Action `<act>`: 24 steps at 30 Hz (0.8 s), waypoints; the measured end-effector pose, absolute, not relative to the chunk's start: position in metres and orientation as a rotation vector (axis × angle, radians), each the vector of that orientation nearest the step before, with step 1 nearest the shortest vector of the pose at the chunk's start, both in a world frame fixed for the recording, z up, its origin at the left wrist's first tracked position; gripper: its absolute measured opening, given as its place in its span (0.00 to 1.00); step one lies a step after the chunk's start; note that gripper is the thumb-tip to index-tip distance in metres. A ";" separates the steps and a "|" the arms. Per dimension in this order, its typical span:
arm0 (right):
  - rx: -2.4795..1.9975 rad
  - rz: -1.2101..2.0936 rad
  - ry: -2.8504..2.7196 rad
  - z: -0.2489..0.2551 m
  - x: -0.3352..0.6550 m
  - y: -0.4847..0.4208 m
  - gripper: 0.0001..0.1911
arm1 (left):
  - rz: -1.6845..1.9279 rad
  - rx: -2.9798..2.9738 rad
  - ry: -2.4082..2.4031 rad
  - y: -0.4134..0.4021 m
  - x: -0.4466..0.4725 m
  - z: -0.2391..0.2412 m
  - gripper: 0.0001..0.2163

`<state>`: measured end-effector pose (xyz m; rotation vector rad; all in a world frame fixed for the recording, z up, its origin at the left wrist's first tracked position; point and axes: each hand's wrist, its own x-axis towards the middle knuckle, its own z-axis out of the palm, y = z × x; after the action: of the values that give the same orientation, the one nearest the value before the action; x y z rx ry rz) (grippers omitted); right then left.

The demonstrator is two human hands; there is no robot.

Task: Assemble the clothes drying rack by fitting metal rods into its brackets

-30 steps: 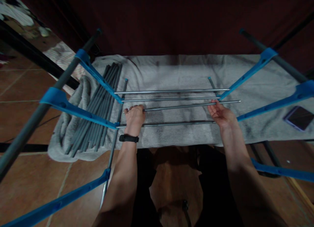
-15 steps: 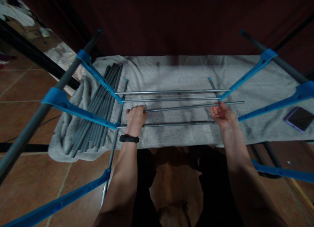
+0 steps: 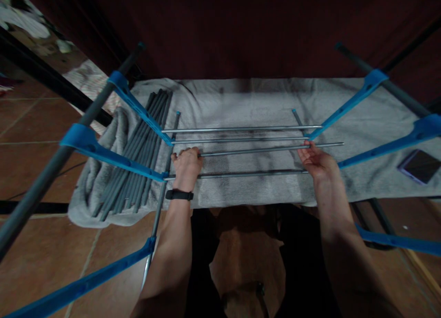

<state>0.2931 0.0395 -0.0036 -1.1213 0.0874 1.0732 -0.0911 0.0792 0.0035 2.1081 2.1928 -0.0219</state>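
Note:
Between my two hands runs a slim grey metal rod (image 3: 248,150), slightly tilted, its right end sticking out past my fingers. My left hand (image 3: 188,164), with a black band on the wrist, is closed over its left end, which is hidden. Palm up, my right hand (image 3: 315,157) pinches the rod near its right end. The rod lies among other rods that span a frame: a front crossbar (image 3: 248,174) and two back crossbars (image 3: 241,129). Blue plastic brackets hold them, one on the left (image 3: 120,155) and one on the right (image 3: 386,141).
A bundle of grey tubes (image 3: 138,148) lies on the grey blanket (image 3: 248,102) at left. A phone (image 3: 420,165) rests at the right. Thick grey poles (image 3: 44,180) slant up the sides. Tiled floor (image 3: 31,263) shows below, and a dark red backing (image 3: 241,33) stands behind.
My left hand has slid slightly left along the rod's left end. The right hand has shifted a little to the right, its fingers still on the rod.

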 end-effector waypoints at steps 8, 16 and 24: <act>-1.125 1.037 0.106 -0.002 0.292 0.041 0.13 | 0.038 2.013 2.292 0.075 -0.090 0.013 0.11; -1.119 1.051 0.089 -0.004 0.293 0.042 0.13 | 0.431 1.732 2.263 0.089 -0.109 -0.002 0.13; -1.117 1.064 0.098 -0.009 0.296 0.045 0.12 | 1.322 0.973 1.858 0.106 -0.108 -0.002 0.12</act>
<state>0.2958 0.0446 -0.0092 -1.1173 0.0979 1.0643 -0.1078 0.1056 -0.0018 0.9729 1.8577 1.3218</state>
